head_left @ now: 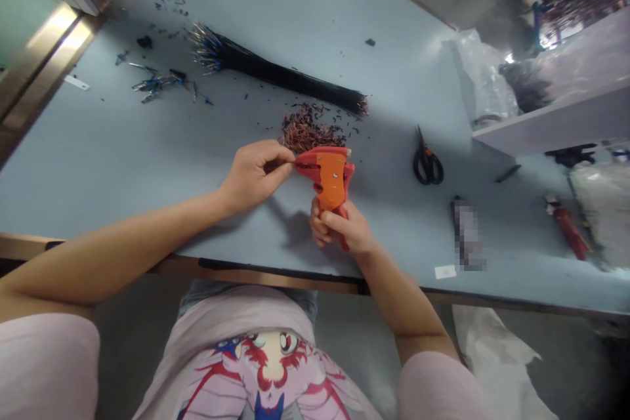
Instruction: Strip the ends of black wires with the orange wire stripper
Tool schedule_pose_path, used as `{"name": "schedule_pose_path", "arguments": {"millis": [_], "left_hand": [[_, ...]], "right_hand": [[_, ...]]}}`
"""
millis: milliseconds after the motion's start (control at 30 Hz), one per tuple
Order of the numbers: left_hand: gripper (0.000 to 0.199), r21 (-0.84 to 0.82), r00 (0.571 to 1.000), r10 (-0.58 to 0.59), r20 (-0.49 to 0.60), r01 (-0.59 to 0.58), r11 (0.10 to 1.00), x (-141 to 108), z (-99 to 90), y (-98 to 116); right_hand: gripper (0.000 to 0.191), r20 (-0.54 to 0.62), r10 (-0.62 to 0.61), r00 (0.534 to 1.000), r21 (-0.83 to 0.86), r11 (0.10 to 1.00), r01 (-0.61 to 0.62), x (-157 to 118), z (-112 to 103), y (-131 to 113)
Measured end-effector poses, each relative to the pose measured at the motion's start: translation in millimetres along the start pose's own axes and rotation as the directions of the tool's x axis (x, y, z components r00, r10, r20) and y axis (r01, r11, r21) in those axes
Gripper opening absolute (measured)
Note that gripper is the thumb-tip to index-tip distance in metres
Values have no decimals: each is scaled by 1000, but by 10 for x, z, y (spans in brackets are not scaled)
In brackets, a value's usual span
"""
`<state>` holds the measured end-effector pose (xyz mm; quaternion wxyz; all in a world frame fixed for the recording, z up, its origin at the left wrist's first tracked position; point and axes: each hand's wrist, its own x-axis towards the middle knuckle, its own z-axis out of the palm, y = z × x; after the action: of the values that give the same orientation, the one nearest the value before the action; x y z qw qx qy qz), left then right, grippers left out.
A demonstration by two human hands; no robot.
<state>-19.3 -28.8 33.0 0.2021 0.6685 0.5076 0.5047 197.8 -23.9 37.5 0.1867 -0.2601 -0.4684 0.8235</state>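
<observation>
My right hand (339, 226) is wrapped round the handles of an orange and red wire stripper (332, 180), held upright above the near part of the table. My left hand (260, 174) is pinched at the tool's red jaws; what its fingertips hold is too small to make out. Just beyond the tool lies a heap of short copper and black scraps (308, 131). Farther back a long bundle of black wires (285, 75) stretches across the blue table (123, 170), with metal and blue ends at its left.
Loose blue and metal terminals (157, 84) lie at the left. To the right are black scissors (428, 164), a blurred-out object (467, 233), a white label (445, 272) and a red-handled tool (571, 233). A shelf with plastic bags (485, 75) juts in at the right.
</observation>
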Motion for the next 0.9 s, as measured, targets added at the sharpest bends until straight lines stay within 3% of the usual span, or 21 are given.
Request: {"name": "schedule_pose_path", "arguments": {"millis": [100,200,467,600,667,767,833,900], "left_hand": [[6,-16,998,20,-55,-21,1000,-16,15,-8],[6,10,996,61,-70,-61,998,-32,26,-20],[7,108,985,82,-150,-67,992,-17,18,21],[7,124,982,102,-158,-83,989,-20,3,24],[7,156,986,134,-98,-118,981,-42,0,9],[6,185,969,225,97,-240,953,-98,11,-15],[7,182,937,283,207,-321,929,-135,25,-16],[8,169,913,318,255,-366,915,-159,38,1]], "right_hand": [[54,131,9,991,33,999,-13,-17,-81,-10],[57,173,31,984,73,996,-44,-43,-138,-38],[52,136,13,991,115,993,-29,-76,-145,-85],[52,-6,-36,999,89,995,37,-65,-105,-94],[47,-142,-102,985,61,992,112,-45,-68,-104],[43,-324,-188,927,-25,981,190,-10,-20,-115],[43,-376,-203,904,-109,979,175,2,-4,-112],[40,-363,-200,910,-192,972,137,-1,3,-100]]}}
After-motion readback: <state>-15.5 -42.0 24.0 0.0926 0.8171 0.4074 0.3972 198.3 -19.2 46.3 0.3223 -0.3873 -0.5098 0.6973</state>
